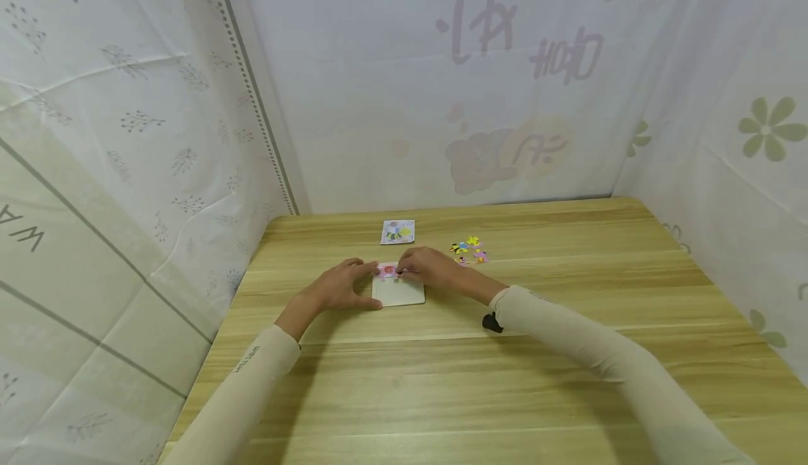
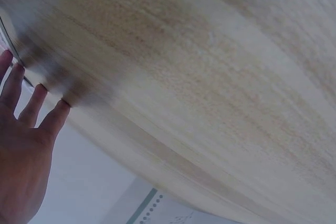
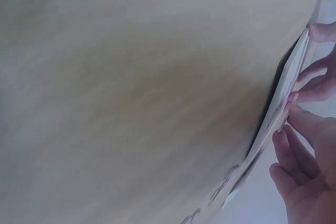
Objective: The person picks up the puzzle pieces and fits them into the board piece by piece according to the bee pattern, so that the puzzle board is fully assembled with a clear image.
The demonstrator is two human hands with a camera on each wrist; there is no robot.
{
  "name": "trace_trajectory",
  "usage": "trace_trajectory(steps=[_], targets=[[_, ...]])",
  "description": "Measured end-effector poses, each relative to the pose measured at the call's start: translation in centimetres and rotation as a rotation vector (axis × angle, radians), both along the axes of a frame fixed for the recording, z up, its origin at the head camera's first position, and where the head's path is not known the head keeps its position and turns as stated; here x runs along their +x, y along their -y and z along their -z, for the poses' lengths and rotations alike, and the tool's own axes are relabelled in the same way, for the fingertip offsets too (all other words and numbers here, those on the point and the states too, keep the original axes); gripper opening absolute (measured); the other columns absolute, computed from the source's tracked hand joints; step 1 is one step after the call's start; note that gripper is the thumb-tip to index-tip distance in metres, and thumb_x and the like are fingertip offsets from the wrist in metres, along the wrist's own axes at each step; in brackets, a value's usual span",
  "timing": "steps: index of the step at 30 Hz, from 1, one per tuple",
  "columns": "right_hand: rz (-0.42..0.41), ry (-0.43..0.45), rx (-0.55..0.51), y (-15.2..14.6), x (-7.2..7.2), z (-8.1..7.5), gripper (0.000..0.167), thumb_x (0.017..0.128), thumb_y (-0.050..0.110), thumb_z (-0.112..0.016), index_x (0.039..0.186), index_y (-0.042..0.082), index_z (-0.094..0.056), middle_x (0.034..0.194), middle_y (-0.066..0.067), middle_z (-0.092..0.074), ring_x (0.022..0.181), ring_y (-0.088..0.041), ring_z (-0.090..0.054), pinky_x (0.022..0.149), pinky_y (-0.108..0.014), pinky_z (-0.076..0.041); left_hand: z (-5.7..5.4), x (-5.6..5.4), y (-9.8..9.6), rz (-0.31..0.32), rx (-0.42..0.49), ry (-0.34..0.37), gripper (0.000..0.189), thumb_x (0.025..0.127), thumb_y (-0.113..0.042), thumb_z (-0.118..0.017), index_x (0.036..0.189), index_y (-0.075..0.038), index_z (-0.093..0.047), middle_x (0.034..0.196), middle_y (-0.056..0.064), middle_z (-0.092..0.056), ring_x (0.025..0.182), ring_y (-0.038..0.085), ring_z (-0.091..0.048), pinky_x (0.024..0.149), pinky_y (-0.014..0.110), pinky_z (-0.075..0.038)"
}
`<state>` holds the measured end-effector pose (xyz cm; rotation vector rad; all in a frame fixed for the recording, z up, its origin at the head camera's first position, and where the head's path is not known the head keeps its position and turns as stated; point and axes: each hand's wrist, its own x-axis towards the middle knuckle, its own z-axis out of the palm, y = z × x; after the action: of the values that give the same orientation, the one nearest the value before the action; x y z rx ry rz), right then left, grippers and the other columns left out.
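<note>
Right hand (image 1: pixel 432 267): thumb and fingertips narrowed on a thin puzzle piece (image 3: pixel 295 98), seen edge-on in the right wrist view; its printed side can't be made out. Piece is at the far side of the pale puzzle board (image 1: pixel 399 294), right beside the pink section (image 1: pixel 386 271) with a red round motif that lies along the board's far-left part.

Left hand (image 1: pixel 343 286): spread wide at the board's left side, thumb touching the near-left corner, forefinger up by the pink section.

Edges: near and lower right borders of the board show plainly; far-right corner hidden under the right hand. Broad wood of the table (image 1: pixel 404 381) runs from the board's near edge toward the person, and more to the right past the forearm. Table's far edge lies some way beyond the board.

Around: picture card (image 1: pixel 398 232) with a bee, flat, just beyond the board. Loose pieces (image 1: pixel 481 257), yellow, striped and pink, clustered beyond and to the right of the right hand. Printed cloth (image 1: pixel 379 100) hangs behind the far edge.

In the way: left hand closes off the board's left side; right hand and forearm lie between the near table and the loose pieces.
</note>
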<state>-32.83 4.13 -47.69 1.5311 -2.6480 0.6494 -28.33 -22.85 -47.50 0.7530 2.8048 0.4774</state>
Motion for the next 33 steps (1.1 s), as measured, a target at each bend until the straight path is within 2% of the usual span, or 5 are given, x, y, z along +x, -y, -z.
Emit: trace_trajectory(steps=[9,15,26,33], targets=[[-0.012,0.013,0.014,1.6,0.3,0.3,0.017,0.1,0.011,-0.071,0.113,0.005,-0.079,0.116,-0.009,-0.074,0.11,-0.021,-0.069,0.096,-0.033,-0.056,0.0,-0.2,0.0,0.019,0.01,-0.019,0.093,0.082,-0.068,-0.077,0.155,-0.017,-0.051,0.151,0.017,-0.051,0.138,0.037,-0.049,0.112,0.057,-0.042],[-0.018,-0.011,0.02,2.6,0.6,0.4,0.017,0.099,0.012,-0.072,0.113,0.006,-0.08,0.116,-0.009,-0.075,0.11,-0.02,-0.07,0.096,-0.031,-0.056,0.1,-0.2,0.1,0.017,0.021,-0.017,0.094,0.082,-0.067,-0.078,0.156,-0.017,-0.05,0.15,0.018,-0.051,0.138,0.038,-0.05,0.111,0.058,-0.043],[-0.048,-0.028,0.023,3.6,1.2,0.6,0.016,0.098,0.007,-0.072,0.11,0.002,-0.08,0.111,-0.012,-0.076,0.105,-0.022,-0.072,0.093,-0.03,-0.057,0.3,-0.2,0.0,0.021,0.034,-0.024,0.094,0.083,-0.063,-0.08,0.156,-0.014,-0.049,0.15,0.019,-0.051,0.138,0.039,-0.049,0.111,0.059,-0.043],[-0.012,-0.001,0.049,3.9,1.6,0.4,0.017,0.099,0.009,-0.071,0.112,0.004,-0.08,0.113,-0.01,-0.074,0.105,-0.019,-0.07,0.091,-0.027,-0.057,0.1,-0.1,0.2,0.029,0.02,-0.025,0.096,0.083,-0.066,-0.078,0.157,-0.013,-0.047,0.15,0.02,-0.052,0.138,0.039,-0.05,0.11,0.058,-0.044]])
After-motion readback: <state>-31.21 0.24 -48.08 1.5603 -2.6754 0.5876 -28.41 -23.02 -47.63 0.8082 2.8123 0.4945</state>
